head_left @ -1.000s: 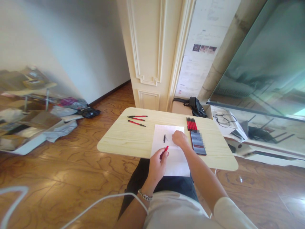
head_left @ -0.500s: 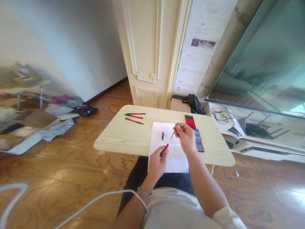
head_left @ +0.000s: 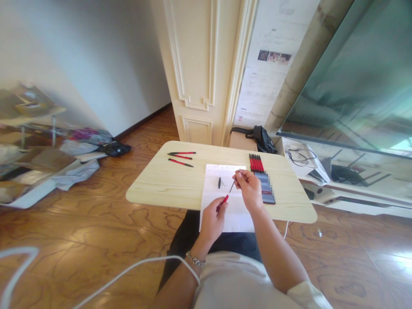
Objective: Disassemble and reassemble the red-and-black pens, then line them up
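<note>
Paper (head_left: pixel 240 221) lies under the barrel (head_left: pixel 225 199) — phone (head_left: pixel 267 195) nearby.

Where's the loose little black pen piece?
In the head view, the black pen piece lies on the far half of the white paper, beyond the left hand and left of the right hand.

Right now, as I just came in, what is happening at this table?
The person's left hand holds a red pen barrel; the right hand pinches a dark refill, its lower end at the barrel's top. A black pen part lies on the white paper; three pens lie to its left, a row of pens to its right.
</note>
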{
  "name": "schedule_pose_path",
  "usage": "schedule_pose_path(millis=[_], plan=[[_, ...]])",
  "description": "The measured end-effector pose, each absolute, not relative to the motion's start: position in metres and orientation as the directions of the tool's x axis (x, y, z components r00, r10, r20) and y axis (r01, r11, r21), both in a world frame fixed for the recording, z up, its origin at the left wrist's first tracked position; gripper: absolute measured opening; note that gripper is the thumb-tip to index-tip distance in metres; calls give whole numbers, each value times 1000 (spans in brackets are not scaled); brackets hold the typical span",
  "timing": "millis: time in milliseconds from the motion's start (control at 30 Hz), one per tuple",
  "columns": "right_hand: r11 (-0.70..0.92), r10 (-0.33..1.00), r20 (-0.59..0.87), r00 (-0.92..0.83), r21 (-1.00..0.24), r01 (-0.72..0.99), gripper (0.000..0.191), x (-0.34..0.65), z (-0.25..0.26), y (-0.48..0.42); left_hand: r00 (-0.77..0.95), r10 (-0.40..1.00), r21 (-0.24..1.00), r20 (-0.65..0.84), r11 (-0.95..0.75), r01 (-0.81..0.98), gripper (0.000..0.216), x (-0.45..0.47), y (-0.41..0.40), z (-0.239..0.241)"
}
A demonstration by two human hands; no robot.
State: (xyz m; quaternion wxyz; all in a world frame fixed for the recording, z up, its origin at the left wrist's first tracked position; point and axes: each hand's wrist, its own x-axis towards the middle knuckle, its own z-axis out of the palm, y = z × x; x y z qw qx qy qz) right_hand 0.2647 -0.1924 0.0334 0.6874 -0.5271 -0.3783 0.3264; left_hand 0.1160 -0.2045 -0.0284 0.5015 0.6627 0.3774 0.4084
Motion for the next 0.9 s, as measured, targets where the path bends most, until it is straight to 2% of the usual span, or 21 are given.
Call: schedule_pose_path(millis=[200,400,567,900], plan=[[211,859,173,483,-977,-26,26,259,22,-196,385,907,969,167,-223,105,31,115,-204,-26],[121,902,140,409,-990,72,26,249,2,-208,394,905,973,162,-213,88,30,114,-203,-27],[99,898,141,418,-988,120,24,250,-1,-215,404,902,975,153,-206,89,30,115,-204,-28],[119,906,150,397,-988,101,22,252,-1,-217,401,906,981,136,-179,74,32,114,-204,-26]])
